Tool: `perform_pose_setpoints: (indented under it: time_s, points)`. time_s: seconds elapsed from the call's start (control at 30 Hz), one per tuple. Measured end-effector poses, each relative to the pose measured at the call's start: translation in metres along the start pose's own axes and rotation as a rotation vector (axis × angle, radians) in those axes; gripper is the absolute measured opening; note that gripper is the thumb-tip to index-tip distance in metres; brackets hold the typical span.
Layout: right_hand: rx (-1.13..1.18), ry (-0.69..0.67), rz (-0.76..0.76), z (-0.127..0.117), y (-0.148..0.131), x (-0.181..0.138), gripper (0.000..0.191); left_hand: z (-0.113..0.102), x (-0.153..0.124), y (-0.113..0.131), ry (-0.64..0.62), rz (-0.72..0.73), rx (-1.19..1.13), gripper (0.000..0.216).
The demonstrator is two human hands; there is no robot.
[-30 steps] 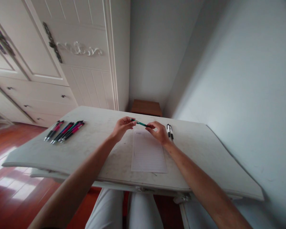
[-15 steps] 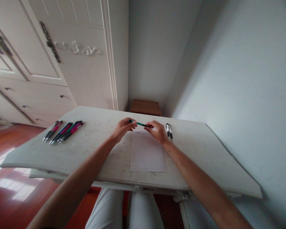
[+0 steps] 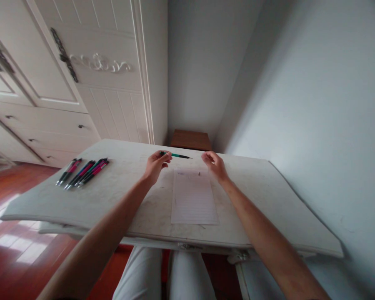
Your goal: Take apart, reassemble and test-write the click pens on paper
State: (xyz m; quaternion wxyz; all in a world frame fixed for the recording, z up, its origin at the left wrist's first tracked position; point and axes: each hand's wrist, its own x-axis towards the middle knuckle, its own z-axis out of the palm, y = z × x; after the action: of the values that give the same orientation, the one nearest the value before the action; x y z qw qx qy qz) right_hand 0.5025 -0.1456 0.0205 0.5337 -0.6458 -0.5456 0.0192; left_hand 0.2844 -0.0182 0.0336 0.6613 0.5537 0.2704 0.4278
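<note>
Pens (image 3: 83,173) lie bunched on the left of the white table (image 3: 246,200); next, the left hand (image 3: 155,165) is clamped on a green pen (image 3: 176,155), its thin tip pointing right; then lined paper (image 3: 193,200) bears a small dark piece (image 3: 199,173); beyond, the right hand (image 3: 216,166) hangs apart from the pen, fingers curled, whether gripping anything I cannot tell

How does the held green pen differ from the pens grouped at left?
The green pen is in the left hand; the grouped pens lie on the table. The green pen points sideways; grouped pens slant. The green pen has a thin point; grouped pens have silvery tips. Both have black parts.
</note>
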Motion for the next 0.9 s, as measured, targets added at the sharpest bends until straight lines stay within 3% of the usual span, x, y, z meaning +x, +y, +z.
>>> perform_pose_setpoints:
  time_s: [0.23,0.33,0.63,0.9]
  points:
    - [-0.183,-0.395,-0.078,-0.006,0.013,-0.003,0.027,-0.006,0.006,-0.002,0.136,-0.022,-0.007,0.042]
    - [-0.199,-0.482,-0.12,-0.004,0.013,-0.005,0.016,-0.006,0.006,-0.002,0.145,-0.027,-0.008,0.043]
    - [-0.216,-0.358,-0.147,-0.002,0.014,-0.003,0.011,-0.005,0.004,0.0,0.129,-0.054,-0.019,0.043]
    - [0.112,-0.188,0.016,0.008,0.007,-0.006,0.018,-0.002,0.002,0.0,0.082,-0.081,-0.003,0.043]
